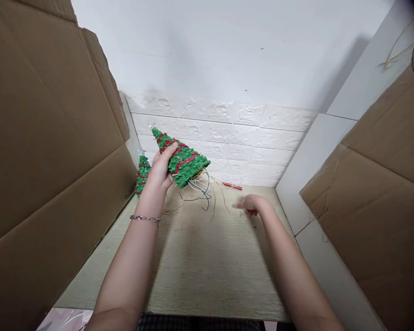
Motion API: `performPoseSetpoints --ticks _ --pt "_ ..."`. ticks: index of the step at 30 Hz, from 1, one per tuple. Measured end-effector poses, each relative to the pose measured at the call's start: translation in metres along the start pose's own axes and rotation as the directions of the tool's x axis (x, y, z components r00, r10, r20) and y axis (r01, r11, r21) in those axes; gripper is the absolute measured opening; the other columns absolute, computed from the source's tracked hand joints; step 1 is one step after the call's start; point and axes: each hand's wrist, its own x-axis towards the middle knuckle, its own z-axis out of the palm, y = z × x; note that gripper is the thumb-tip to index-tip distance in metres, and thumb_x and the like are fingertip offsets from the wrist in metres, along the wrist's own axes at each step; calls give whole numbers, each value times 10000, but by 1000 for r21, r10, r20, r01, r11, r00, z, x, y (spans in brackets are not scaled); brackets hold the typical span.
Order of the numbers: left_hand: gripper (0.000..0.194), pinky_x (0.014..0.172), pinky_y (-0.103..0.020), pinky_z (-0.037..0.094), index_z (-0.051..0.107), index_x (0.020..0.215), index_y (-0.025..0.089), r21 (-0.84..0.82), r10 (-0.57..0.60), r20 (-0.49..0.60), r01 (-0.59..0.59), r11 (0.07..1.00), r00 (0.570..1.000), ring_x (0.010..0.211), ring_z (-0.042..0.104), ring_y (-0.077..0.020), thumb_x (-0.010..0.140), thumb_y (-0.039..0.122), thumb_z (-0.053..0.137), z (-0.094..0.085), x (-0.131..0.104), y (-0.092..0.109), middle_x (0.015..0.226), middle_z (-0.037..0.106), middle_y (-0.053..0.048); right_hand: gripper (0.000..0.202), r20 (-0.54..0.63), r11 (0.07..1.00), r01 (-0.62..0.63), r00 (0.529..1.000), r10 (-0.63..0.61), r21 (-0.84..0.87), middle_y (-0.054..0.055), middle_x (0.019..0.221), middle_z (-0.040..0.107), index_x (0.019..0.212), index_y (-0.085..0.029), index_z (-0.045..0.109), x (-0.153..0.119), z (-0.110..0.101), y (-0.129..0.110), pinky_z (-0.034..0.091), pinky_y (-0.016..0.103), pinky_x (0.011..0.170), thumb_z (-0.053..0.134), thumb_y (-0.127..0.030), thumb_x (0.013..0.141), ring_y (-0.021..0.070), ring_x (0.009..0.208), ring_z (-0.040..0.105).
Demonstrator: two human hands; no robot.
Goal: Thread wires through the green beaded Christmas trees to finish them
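Observation:
My left hand (163, 163) is wrapped around a small green Christmas tree (186, 163) with red garland and a clear star at its tip. The tree is tilted, its tip toward the upper left. Loose yellow, white and dark green wires (207, 191) hang from its base. My right hand (253, 203) hovers low over the table on the right, index finger stretched out and the other fingers bent, with nothing visible in it. Small thin bits (242, 214) lie just under it. A second green tree (143, 172) stands behind my left forearm, partly hidden.
A red stick-like item (232, 186) lies on the table (207, 266) near the white brick-pattern wall (221, 133). Thin pale wires (173, 210) lie beside my left wrist. Cardboard panels stand at the left (55, 138) and right (376, 184).

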Motion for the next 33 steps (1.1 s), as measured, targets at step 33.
performPoseSetpoints --ticks 33 --pt "348 850 -375 459 663 871 105 198 -401 540 352 915 740 833 645 -243 641 366 672 11 -29 -31 782 702 -81 227 -628 -52 660 684 -371 750 -12 669 625 687 -177 681 -48 -14 -48 265 203 434 753 -366 585 38 474 377"
